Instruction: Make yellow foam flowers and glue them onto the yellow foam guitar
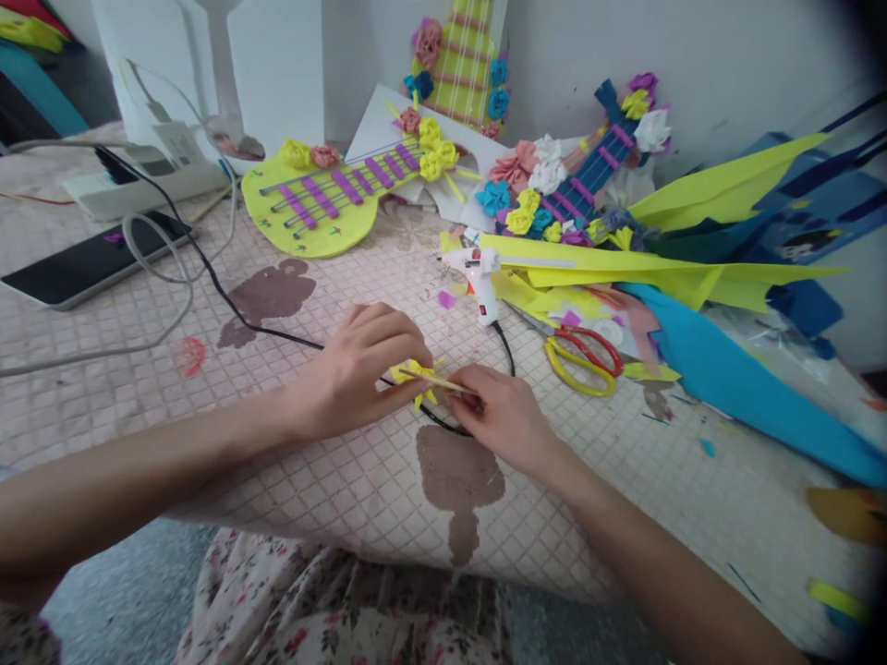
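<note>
The left hand (pixel 364 374) pinches a yellow flower (pixel 425 395); the right hand (pixel 509 416) grips a stick (pixel 447 383) (lying left to right) across it.

Soft, cool, rather dim light lay evenly over the table (pixel 346 489) and the wall (pixel 589 37), its source out of view, with only faint shadows beneath the left hand (pixel 360 369) and right hand (pixel 509 416) and no harsh glare on the phone (pixel 97 259). Color and shape read clearly around the middle, though fine detail on the small yellow paper flower (pixel 414 371) was slightly soft. The wide lens bowed the table's near edge, stretched both forearms (pixel 173 471), and left the far right blurred, with blackened corners.
</note>
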Available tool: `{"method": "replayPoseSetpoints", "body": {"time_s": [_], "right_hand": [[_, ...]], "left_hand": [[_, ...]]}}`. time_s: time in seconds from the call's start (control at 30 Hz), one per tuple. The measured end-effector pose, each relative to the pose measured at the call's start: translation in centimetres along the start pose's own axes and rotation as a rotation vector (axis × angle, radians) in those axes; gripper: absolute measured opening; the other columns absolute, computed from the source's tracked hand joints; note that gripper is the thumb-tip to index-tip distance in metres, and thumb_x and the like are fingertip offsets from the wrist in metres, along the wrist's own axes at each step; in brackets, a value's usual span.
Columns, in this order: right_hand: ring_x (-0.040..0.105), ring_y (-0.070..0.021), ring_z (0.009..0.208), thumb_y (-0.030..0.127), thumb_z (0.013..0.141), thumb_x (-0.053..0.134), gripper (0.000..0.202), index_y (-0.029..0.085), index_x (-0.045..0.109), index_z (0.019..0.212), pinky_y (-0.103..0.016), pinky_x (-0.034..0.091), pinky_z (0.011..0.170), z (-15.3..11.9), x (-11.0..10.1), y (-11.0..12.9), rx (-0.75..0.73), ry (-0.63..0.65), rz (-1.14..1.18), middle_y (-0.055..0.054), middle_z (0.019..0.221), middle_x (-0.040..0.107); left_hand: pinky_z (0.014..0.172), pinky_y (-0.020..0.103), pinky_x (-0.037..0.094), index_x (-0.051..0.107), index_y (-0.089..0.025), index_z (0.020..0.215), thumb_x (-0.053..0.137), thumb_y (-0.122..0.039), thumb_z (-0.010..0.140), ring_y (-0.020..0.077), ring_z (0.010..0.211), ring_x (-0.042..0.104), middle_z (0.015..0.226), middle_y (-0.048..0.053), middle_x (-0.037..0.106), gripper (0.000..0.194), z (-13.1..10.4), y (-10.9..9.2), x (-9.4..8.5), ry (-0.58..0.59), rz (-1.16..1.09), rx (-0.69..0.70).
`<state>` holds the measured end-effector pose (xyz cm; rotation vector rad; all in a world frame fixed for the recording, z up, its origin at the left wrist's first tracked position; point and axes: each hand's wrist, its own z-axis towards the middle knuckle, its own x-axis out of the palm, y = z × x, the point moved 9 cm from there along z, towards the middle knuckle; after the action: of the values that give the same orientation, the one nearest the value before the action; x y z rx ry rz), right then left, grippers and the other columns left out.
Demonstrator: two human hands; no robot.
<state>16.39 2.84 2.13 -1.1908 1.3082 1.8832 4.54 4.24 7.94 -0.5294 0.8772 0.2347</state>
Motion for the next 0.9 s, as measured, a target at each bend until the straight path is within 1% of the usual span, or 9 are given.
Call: {"method": "replayPoseSetpoints", "body": {"time_s": [0.13,0.27,0.4,0.67,0.8,0.9], "right_hand": [[0.055,-0.0128,0.07,0.02,0.085,0.053,0.005,0.02,0.057,0.081,-0.024,0.038,0.062,0.0,0.3,0.6,-0.042,-0.026,0.008,-0.001,0.079,0.059],[0.054,-0.0126,0.07,0.02,0.086,0.053,0.008,0.019,0.056,0.079,-0.024,0.038,0.062,-0.1,0.6,1.0,-0.064,-0.041,-0.017,-0.001,0.079,0.058],[0.054,-0.0126,0.069,0.018,0.084,0.054,0.008,0.019,0.056,0.076,-0.024,0.037,0.06,0.0,0.6,1.2,-0.057,-0.051,-0.038,0.0,0.078,0.057],[0.054,-0.0131,0.071,0.016,0.085,0.051,0.009,0.019,0.057,0.078,-0.024,0.038,0.06,0.1,0.4,1.3,-0.065,-0.07,-0.012,0.0,0.076,0.057],[0.055,-0.0127,0.072,0.018,0.085,0.053,0.008,0.019,0.059,0.08,-0.024,0.039,0.062,0.1,0.4,1.2,-0.065,-0.067,0.013,0.0,0.078,0.057],[0.055,-0.0125,0.071,0.017,0.084,0.054,0.007,0.018,0.059,0.08,-0.024,0.039,0.062,0.1,0.4,1.1,-0.059,-0.075,0.009,0.0,0.077,0.057]], "left_hand": [[0.081,0.034,0.036,0.059,-0.02,0.088,0.056,-0.025,0.086,0.0185,0.091,0.052,0.092,0.003,0.062,0.006,-0.2,-0.3,1.7,0.121,0.037,0.031],[0.082,0.034,0.034,0.06,-0.02,0.089,0.056,-0.028,0.087,0.0187,0.092,0.052,0.092,0.003,0.062,0.009,-0.4,-0.3,2.6,0.179,0.046,0.02],[0.082,0.034,0.033,0.06,-0.019,0.091,0.059,-0.031,0.085,0.0194,0.093,0.051,0.092,0.003,0.061,0.013,-0.5,-0.6,3.0,0.185,0.042,0.006],[0.08,0.034,0.033,0.059,-0.018,0.089,0.059,-0.019,0.082,0.0195,0.091,0.051,0.09,0.003,0.06,0.007,-0.6,-0.7,3.5,0.186,0.052,-0.01],[0.079,0.034,0.033,0.058,-0.019,0.088,0.058,-0.018,0.082,0.0189,0.09,0.051,0.089,0.002,0.06,0.006,-0.6,-0.4,3.4,0.178,0.055,-0.02],[0.08,0.034,0.033,0.058,-0.019,0.09,0.058,-0.017,0.081,0.0192,0.092,0.051,0.09,0.002,0.06,0.009,-0.7,-0.1,3.5,0.179,0.069,-0.035]]}}
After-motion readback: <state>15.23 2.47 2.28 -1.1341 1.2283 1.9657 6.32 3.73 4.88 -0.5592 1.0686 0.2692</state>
